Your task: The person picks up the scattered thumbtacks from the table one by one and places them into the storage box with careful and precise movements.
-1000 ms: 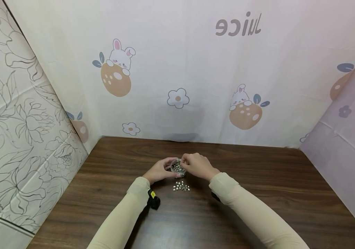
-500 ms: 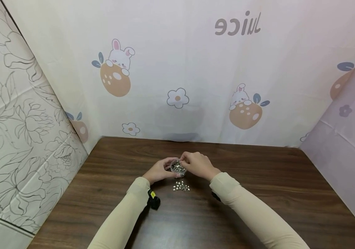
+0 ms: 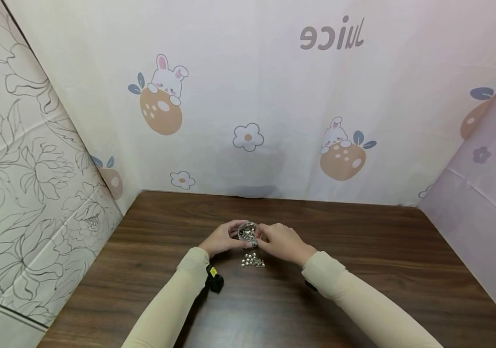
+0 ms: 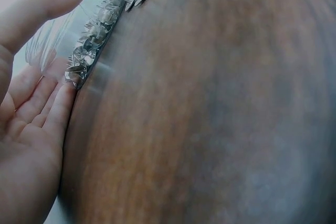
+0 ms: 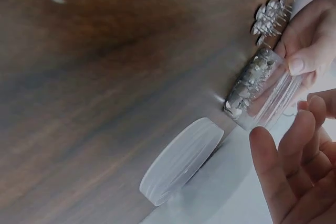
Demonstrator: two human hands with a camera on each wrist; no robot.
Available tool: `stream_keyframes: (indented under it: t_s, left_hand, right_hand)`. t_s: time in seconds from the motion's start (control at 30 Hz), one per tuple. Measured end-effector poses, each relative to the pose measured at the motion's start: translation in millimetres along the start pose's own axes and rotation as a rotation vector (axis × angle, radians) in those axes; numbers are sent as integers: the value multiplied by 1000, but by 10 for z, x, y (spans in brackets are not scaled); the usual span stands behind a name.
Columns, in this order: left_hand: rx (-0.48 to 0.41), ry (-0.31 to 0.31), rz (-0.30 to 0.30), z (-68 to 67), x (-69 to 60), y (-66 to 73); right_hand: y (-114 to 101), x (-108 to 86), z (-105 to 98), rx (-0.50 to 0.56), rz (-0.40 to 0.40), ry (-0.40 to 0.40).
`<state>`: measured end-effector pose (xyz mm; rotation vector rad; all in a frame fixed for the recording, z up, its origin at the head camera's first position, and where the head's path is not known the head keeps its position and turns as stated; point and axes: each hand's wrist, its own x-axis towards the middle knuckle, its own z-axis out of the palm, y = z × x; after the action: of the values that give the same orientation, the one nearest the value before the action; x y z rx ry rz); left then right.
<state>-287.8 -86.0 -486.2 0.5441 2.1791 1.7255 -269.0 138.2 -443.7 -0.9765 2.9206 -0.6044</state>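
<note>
A clear round jar [image 3: 248, 232] with silver thumbtacks [image 5: 252, 85] in it stands uncovered on the table. My left hand [image 3: 223, 238] holds it from the left, thumb on the near side and fingers round the far side; the left wrist view shows this thumb [image 4: 58, 1] against the clear wall. My right hand [image 3: 284, 240] is at the jar's right edge with fingers loosely bent. Between its thumb and fingers [image 5: 299, 135] I see nothing held. A small pile of loose thumbtacks [image 3: 252, 260] lies on the near side of the jar.
A translucent round lid [image 5: 181, 161] lies on the wooden table [image 3: 248, 309] beneath the right hand, hidden in the head view. Patterned cloth [image 3: 248, 96] hangs behind the table and at both sides.
My right hand has drawn back from over the jar's opening to its right side, lower and nearer me. The left hand and the jar have stayed in place.
</note>
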Motion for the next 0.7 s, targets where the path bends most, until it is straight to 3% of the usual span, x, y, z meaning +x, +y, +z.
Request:
stream_keyframes:
  t_s: [0.2,0.47,0.7]
  left_hand:
    - [11,4,9,1,25,-34]
    - [40,16,2,-22,131,-236]
    - [53,5,0,-40,129,-237]
  right_hand:
    - [49,-83,54,0,-94,-1]
    - [86,-171,105,52,-101,-107]
    - [66,-220,139,25,-127,-121]
